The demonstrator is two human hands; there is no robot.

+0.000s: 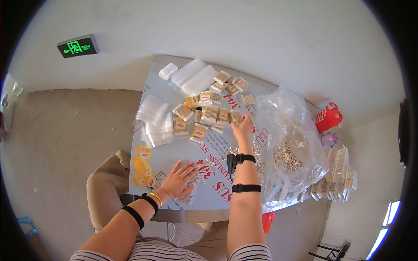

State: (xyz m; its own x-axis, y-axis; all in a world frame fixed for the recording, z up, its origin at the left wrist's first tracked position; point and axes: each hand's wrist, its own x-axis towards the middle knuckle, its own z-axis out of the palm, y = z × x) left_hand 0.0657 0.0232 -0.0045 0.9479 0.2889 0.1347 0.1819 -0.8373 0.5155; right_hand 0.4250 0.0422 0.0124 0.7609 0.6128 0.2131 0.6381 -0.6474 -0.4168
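Observation:
Fingers spread, my left hand [177,180] lies flat near the table's front edge, partly over a loose layer of cotton swabs [186,196]. My right hand [244,129] reaches to the middle of the table, its fingers closed on the edge of a pack of cotton swabs [235,116]. That pack sits at the right end of a pile of similar clear packs with yellow labels [210,114]. Some packs in the pile lie flat and others lean on each other. My right thumb is at the pack's near side; the fingertips are partly hidden.
Clear plastic bags [152,108] lie at the left and back. Yellow label cards [143,169] are scattered at the left edge. A large clear bag [296,156] of loose swabs covers the right side. Beyond it are more packs [337,174] and a red bag [328,117].

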